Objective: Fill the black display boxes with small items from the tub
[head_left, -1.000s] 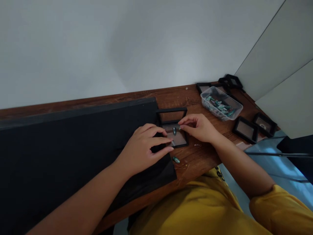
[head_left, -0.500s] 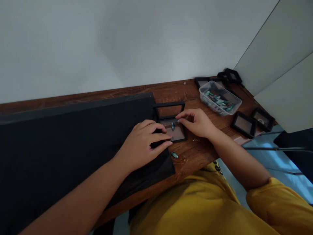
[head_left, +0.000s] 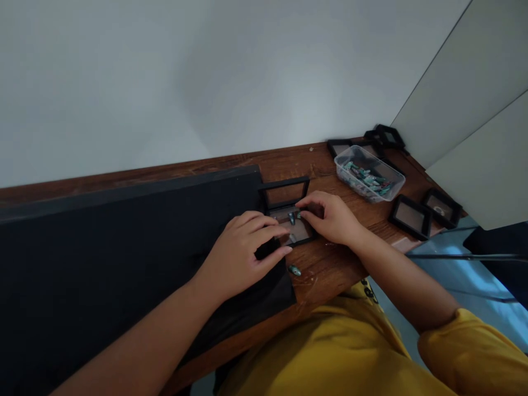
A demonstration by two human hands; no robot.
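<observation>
A small black frame case (head_left: 306, 240) lies with its lid (head_left: 287, 192) raised, at the right edge of the black mat. Inside it is a dark glossy nail-shaped piece (head_left: 292, 218). My left hand (head_left: 243, 253) rests at the case's left side, fingers apart, fingertips over its near part. From the right, my right hand (head_left: 334, 217) reaches over the case, thumb and index finger near a small greenish piece (head_left: 299, 215); whether they grip it is unclear. Another teal piece (head_left: 294, 270) lies on the wooden table below the case.
Behind my right hand stands a clear plastic tub (head_left: 371, 173) of teal pieces. Black frame cases (head_left: 410, 216) lie to its right and behind it. The black mat (head_left: 124, 264) covers the table's left. A pale wall rises behind.
The view has tilted slightly, so everything sits a little lower. My left thumb and fingers have spread further apart. The small greenish piece by my right fingertips shows more clearly.
</observation>
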